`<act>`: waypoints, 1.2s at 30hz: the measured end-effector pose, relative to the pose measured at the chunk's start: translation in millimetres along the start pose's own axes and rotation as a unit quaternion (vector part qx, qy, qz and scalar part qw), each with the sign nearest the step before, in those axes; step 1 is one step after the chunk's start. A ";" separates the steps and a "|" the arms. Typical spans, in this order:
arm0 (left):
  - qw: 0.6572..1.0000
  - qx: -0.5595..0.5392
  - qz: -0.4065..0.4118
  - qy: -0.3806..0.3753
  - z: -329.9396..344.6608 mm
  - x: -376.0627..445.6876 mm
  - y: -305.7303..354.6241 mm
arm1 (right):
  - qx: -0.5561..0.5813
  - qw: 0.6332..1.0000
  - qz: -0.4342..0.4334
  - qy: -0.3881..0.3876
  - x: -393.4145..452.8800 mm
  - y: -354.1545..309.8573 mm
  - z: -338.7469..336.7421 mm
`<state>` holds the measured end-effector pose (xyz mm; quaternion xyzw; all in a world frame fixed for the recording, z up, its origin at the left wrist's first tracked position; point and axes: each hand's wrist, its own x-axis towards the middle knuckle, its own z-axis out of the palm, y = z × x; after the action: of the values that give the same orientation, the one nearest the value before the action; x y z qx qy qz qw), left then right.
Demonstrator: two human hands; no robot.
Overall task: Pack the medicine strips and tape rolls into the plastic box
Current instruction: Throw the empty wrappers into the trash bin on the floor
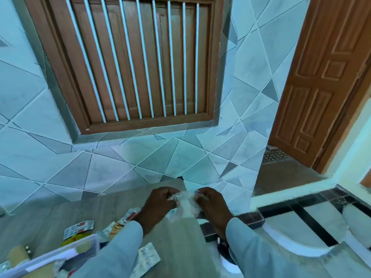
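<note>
Low in the frame's centre, the left hand (160, 201) and right hand (210, 203) pinch a crumpled clear wrapper (185, 203) between them, possibly a medicine strip. Lower left on the grey table (60, 213) lie loose strips (78, 229) beside the plastic box (60, 255).

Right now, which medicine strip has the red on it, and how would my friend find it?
Start at the brown barred window and come straight down to the grey table. Left of the left hand, just above the clear plastic box, lies a flat medicine strip. Its red label blocks set it apart from the plain white strip nearer the sleeves.
</note>
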<state>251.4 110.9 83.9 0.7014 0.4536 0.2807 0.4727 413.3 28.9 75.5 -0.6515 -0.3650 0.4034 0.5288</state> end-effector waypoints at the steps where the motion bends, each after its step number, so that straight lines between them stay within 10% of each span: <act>1: 1.000 -0.028 -0.001 0.012 11.1 -1.5 9.2 | -0.003 1.000 -0.002 -0.008 0.0 -2.9 -14.4; 11: 0.968 -0.237 -0.059 0.065 120.5 13.8 73.4 | 0.107 0.993 0.036 -0.017 33.5 3.1 -133.2; 25: 0.970 -0.207 -0.081 0.096 222.5 122.0 67.8 | 0.170 0.977 0.130 0.013 129.6 32.1 -221.2; 36: 0.966 -0.081 -0.188 0.156 344.1 238.2 2.6 | -0.049 0.986 0.161 -0.010 277.7 138.1 -297.0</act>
<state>638.1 184.8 -58.1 0.5102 0.6215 0.3283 0.4957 804.1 138.2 -64.7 -0.7230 -0.2798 0.4712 0.4206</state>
